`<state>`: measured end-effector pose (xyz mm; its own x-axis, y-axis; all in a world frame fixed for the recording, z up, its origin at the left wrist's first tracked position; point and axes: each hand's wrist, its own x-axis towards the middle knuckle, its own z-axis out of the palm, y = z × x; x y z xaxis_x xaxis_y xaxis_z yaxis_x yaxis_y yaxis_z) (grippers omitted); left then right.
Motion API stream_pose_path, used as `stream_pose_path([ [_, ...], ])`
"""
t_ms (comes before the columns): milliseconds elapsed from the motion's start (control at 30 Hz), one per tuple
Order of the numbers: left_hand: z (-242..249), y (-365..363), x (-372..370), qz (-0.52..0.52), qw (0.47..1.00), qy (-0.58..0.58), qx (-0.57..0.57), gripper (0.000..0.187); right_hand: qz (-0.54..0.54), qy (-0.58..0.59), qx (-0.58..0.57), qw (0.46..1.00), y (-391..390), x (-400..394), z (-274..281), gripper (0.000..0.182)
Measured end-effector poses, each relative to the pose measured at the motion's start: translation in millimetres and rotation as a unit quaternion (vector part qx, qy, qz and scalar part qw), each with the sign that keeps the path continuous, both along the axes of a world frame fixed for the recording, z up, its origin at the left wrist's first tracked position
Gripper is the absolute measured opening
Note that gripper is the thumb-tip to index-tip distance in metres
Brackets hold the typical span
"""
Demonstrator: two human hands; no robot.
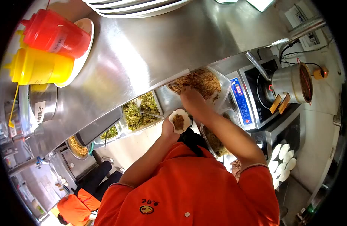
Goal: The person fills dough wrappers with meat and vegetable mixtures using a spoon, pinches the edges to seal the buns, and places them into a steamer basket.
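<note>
Held in my left hand (169,129) is a small white round piece, perhaps a bowl or bun, with brown filling (178,121) in its middle. My right hand (189,98) reaches into a clear plastic tub (223,84) of shredded brown food (200,81). Its fingertips are down at the food, and whether they grip any is too small to tell. Left of my left hand lies a tray of chopped green food (139,113) with a metal spoon in it. A second tub of darker food (215,141) sits under my right forearm.
A steel shelf (162,41) spans the front, carrying red (56,34) and yellow (41,66) bottles and stacked plates (139,9). At right, a pot (294,83) stands on an induction cooker (243,101), near white oval pieces (283,162). Another person (75,207) is at lower left.
</note>
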<state>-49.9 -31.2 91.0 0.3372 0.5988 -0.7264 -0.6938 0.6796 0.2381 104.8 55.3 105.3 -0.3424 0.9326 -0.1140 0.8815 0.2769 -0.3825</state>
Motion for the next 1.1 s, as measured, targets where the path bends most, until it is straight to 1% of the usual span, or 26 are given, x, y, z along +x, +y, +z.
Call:
stream_pose_path([
  [67, -12.1, 10.7, 9.5, -0.037, 0.999, 0.032, 0.008, 0.041, 0.019, -0.073, -0.028, 0.997, -2.2, -5.2, 2.2, 0.019],
  [100, -21.4, 16.1, 11.7, -0.035, 0.999, 0.029, 0.009, 0.041, 0.021, -0.075, -0.028, 0.997, -5.2, -3.9, 2.2, 0.019],
  [167, -37.2, 25.5, 15.4, -0.025, 0.999, -0.019, 0.03, 0.041, 0.059, -0.08, 0.034, 0.994, -13.0, 2.7, 1.5, 0.018],
  [200, -32.7, 30.5, 17.5, -0.02, 0.999, -0.025, 0.021, 0.041, 0.061, -0.082, 0.032, 0.994, -14.2, 3.6, 6.5, 0.018],
  [267, -32.1, 32.1, 20.2, -0.016, 0.999, -0.037, 0.018, 0.04, 0.067, -0.093, -0.03, 0.993, -14.2, 6.6, 17.3, 0.018],
  [300, -34.7, 31.4, 20.5, -0.013, 0.999, -0.046, 0.015, 0.04, 0.067, -0.093, -0.03, 0.993, -12.8, 11.4, 14.9, 0.018],
  [367, -37.8, 27.2, 21.2, -0.014, 0.999, -0.045, 0.003, 0.043, 0.155, -0.076, -0.152, 0.973, -6.3, 25.1, 6.8, 0.018],
  [400, -41.9, 24.6, 21.9, -0.016, 0.999, -0.047, -0.01, 0.046, 0.154, -0.077, -0.151, 0.973, -6.6, 28.1, 6.3, 0.018],
  [467, -51.2, 20.9, 19.7, -0.022, 0.998, -0.065, -0.01, 0.045, 0.043, -0.043, -0.146, 0.987, -7.6, 33.2, 4.1, 0.019],
  [500, -53.9, 18.3, 18.3, -0.028, 0.996, -0.081, -0.013, 0.044, 0.044, -0.044, -0.147, 0.987, -9.3, 36.2, -1.3, 0.019],
  [567, -60.3, 15.9, 17.5, -0.023, 0.996, -0.087, -0.017, 0.044, 0.056, -0.04, -0.085, 0.994, -14.2, 39.9, -12.7, 0.02],
  [600, -61.8, 16.5, 18.1, -0.019, 0.995, -0.092, -0.019, 0.044, 0.055, -0.041, -0.085, 0.994, -15.7, 40.5, -16.7, 0.02],
  [667, -63.6, 17.0, 16.3, -0.024, 0.994, -0.103, 0.002, 0.044, 0.1, -0.098, -0.08, 0.987, -17.1, 40.6, -24.0, 0.022],
  [700, -63.8, 16.1, 15.1, -0.028, 0.993, -0.114, 0.022, 0.044, 0.101, -0.098, -0.079, 0.987, -15.4, 40.7, -15.0, 0.022],
  [767, -55.7, 13.1, 17.0, -0.028, 0.994, -0.11, 0.005, 0.044, 0.119, -0.071, -0.15, 0.979, -11.2, 41.5, 13.6, 0.021],
  [800, -54.7, 10.3, 19.2, -0.031, 0.994, -0.106, -0.013, 0.044, 0.119, -0.072, -0.149, 0.979, -10.7, 43.3, 15.6, 0.021],
  [833, -59.6, 6.0, 21.3, -0.03, 0.994, -0.107, -0.012, 0.044, 0.123, -0.092, -0.178, 0.972, -10.6, 47.2, 17.1, 0.022],
  [867, -66.0, 2.0, 24.0, -0.023, 0.989, -0.145, -0.013, 0.042, 0.127, -0.112, -0.206, 0.964, -10.0, 51.9, 19.4, 0.022],
  [900, -70.5, -1.6, 26.8, -0.016, 0.983, -0.182, -0.014, 0.041, 0.127, -0.112, -0.206, 0.964, -10.1, 57.8, 26.8, 0.022],
  [967, -60.5, -3.9, 32.7, -0.014, 0.984, -0.175, -0.038, 0.041, 0.1, -0.086, -0.239, 0.962, -11.8, 72.9, 48.5, 0.02],
  [1000, -54.8, -3.9, 34.5, -0.03, 0.99, -0.135, -0.042, 0.041, 0.099, -0.088, -0.24, 0.962, -9.8, 79.0, 54.1, 0.02],
  [1033, -50.7, -3.3, 35.8, -0.045, 0.994, -0.094, -0.045, 0.041, 0.031, -0.077, -0.29, 0.953, -5.2, 85.0, 58.5, 0.02],
  [1067, -50.8, -4.0, 35.5, -0.045, 0.993, -0.095, -0.045, 0.041, -0.036, -0.066, -0.339, 0.938, -3.3, 91.7, 60.6, 0.021],
  [1100, -53.7, -5.8, 33.3, -0.048, 0.993, -0.108, -0.027, 0.041, -0.037, -0.066, -0.338, 0.938, -7.3, 109.2, 42.4, 0.021],
])
